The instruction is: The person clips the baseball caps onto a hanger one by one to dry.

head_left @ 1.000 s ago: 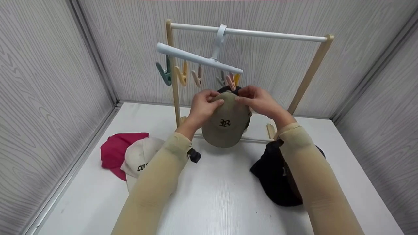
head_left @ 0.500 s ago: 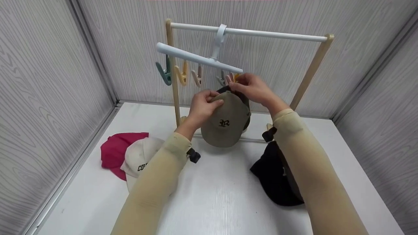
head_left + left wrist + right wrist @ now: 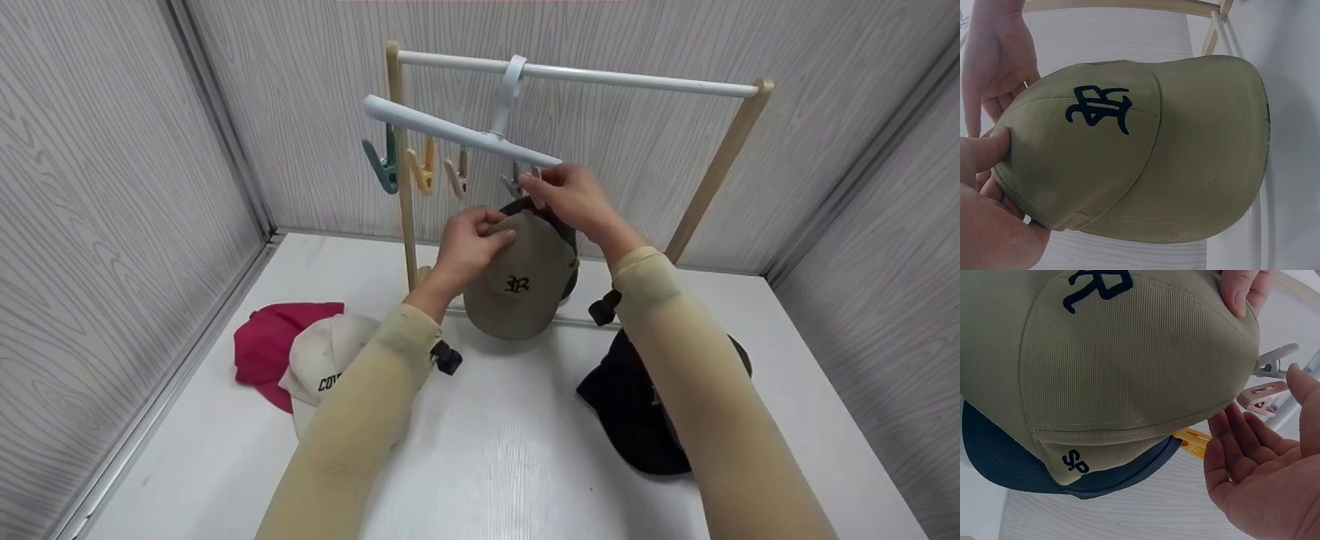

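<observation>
My left hand [image 3: 472,244] pinches the crown of an olive-green baseball cap [image 3: 521,277], thumb in front. The cap's brim points down, and its dark embroidered letter [image 3: 1100,109] faces the left wrist camera. Up at the hanger's near end is my right hand [image 3: 574,199]. In the right wrist view its fingers are loosely bent behind the cap, and its thumb stands apart from a pink clothespin [image 3: 1264,396]. A grey clothespin [image 3: 1275,360] is beside the pink one. Behind the olive cap hangs a navy cap [image 3: 1010,455], with a yellow clothespin [image 3: 1193,441] at its edge.
A pale blue clip hanger [image 3: 450,131] hangs from the white bar [image 3: 637,79] of a wooden-sided rack. Green [image 3: 382,165] and yellow-orange clothespins [image 3: 421,169] hang at its left. Red [image 3: 270,345] and cream caps [image 3: 319,360] lie left, a black cap [image 3: 630,405] right.
My right hand has left the olive cap's crown and moved up and left to the pink clothespin. The left hand keeps its pinch on the cap, nearly still.
</observation>
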`<state>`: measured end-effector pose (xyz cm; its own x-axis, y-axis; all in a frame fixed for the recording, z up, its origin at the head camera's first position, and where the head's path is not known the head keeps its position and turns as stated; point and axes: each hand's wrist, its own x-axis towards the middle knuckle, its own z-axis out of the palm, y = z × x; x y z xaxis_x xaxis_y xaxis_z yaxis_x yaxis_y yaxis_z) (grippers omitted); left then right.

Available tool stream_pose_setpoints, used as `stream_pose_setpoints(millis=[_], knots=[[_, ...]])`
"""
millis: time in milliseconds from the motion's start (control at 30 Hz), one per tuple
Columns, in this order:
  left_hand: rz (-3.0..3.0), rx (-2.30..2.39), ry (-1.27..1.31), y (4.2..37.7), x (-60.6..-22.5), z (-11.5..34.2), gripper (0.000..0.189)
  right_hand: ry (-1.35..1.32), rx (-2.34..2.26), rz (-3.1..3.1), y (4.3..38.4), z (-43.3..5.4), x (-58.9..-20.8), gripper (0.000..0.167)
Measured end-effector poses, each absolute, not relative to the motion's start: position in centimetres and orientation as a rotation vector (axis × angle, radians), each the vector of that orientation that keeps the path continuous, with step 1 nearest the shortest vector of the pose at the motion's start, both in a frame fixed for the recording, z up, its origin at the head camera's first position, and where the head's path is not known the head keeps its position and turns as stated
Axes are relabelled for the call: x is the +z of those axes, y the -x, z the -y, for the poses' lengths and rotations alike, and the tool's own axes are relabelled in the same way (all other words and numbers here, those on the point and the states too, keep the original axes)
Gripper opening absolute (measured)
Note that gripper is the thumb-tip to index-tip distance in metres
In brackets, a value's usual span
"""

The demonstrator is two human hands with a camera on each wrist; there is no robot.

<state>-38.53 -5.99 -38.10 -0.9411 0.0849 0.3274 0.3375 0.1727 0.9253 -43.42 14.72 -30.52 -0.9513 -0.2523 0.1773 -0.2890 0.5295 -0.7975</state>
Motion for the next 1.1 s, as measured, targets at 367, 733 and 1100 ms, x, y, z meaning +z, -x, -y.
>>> stream_pose_setpoints(millis=[367, 733, 1100], knots=[[2.221, -1.865, 0.431, 38.63, -38.24, 6.21, 0.019, -0.446, 1.504, 2.622, 43.75, -14.01, -30.67, 0.040], [2.195, -1.901, 0.429, 38.40, -38.23, 6.30, 0.017, -0.465, 1.438, 2.625, 43.54, -13.82, -30.49, 0.040], [2.174, -1.914, 0.420, 38.48, -38.38, 6.40, 0.019, -0.457, 1.365, 2.612, 43.65, -13.93, -30.56, 0.042]])
